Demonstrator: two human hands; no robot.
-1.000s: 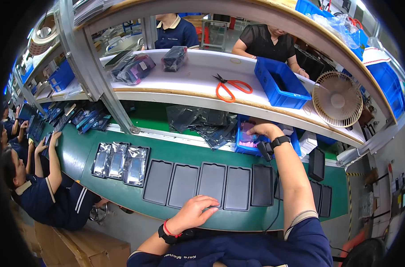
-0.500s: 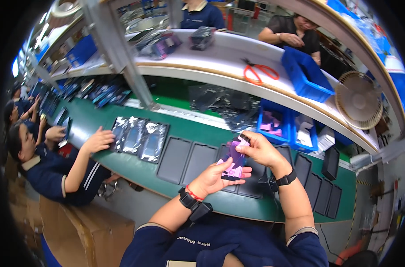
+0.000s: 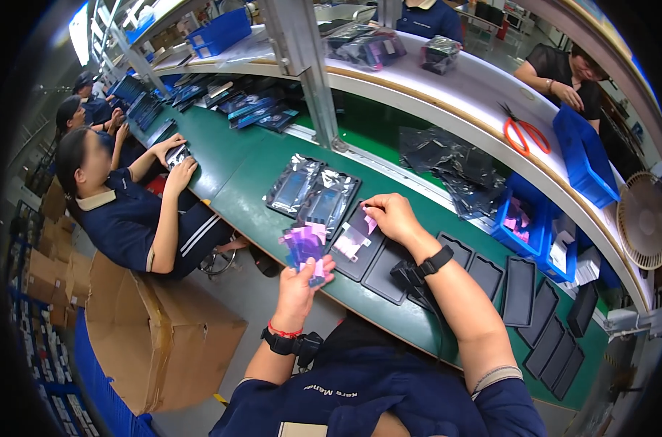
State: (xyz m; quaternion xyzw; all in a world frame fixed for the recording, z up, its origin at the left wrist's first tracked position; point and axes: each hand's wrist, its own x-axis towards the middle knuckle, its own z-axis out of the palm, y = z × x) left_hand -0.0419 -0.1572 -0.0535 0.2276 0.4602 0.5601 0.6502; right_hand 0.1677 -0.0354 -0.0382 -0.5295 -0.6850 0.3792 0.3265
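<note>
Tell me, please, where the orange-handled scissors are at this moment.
In the head view, the scissors lie toward the upper right, on the white shelf, just left of the blue bin.

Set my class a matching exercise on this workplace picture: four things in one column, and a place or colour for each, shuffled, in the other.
Things:
1. Film bunch
2. Scissors
3. Carton
4. Table

Places and colours:
A. On the white shelf
B. Green
C. In the person's left hand
D. Brown

Pairs: 1-C, 2-A, 3-D, 4-B
</note>
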